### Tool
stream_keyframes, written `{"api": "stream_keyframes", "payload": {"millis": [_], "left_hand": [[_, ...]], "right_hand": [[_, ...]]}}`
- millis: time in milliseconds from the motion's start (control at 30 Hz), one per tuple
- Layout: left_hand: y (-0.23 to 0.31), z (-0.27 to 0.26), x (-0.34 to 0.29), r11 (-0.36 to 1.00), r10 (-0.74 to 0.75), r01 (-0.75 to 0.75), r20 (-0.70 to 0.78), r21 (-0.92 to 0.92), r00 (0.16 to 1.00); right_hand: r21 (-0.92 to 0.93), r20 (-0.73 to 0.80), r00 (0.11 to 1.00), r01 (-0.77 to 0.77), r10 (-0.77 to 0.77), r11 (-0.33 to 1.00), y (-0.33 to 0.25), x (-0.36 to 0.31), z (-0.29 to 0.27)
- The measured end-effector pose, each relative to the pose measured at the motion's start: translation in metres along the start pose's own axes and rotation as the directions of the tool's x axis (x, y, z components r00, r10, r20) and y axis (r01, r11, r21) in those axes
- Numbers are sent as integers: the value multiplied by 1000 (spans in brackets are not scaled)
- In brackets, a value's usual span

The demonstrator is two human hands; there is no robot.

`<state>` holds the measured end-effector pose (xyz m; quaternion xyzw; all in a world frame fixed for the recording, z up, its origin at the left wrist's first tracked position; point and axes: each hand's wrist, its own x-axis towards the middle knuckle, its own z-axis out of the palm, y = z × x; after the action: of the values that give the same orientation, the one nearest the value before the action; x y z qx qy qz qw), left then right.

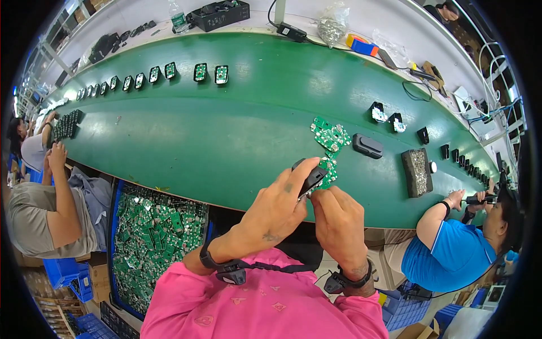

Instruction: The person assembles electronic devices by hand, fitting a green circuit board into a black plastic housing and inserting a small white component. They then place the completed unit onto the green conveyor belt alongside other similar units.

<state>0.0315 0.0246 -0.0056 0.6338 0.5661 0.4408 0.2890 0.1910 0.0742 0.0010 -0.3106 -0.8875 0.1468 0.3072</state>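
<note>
Two hands (274, 206), one black casing (313, 179) in the left, several green boards (332, 137)

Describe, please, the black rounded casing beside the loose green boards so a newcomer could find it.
On the green workbench, find the pile of loose green circuit boards. Just right lies the black, rounded, oblong casing, its solid top setting it apart from the open black shells beyond.

Gripping black casing (314, 178) in left hand (275, 208); holding right hand (340, 216) curled by its near end (contact unclear). Working beside loose green circuit boards (330, 137) on green tabletop (214, 135).
</note>
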Motion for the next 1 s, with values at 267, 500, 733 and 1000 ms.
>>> {"api": "stream_keyframes", "payload": {"millis": [267,500,733,1000], "left_hand": [[-6,10,-4,999,-28,29,-61,15,998],[-21,20,-4,997,-33,23,-133,-79,991],[-3,4,-10,994,67,-85,-227,-73,972],[-17,-10,-1,629,-167,284,230,-724,959]], "right_hand": [[46,-28,999,-45,46,998,3,-7,19],[112,-65,994,-85,93,990,7,-9,32],[389,-180,919,-263,352,883,15,-7,14],[422,-82,961,-206,264,883,18,-16,17]]}}
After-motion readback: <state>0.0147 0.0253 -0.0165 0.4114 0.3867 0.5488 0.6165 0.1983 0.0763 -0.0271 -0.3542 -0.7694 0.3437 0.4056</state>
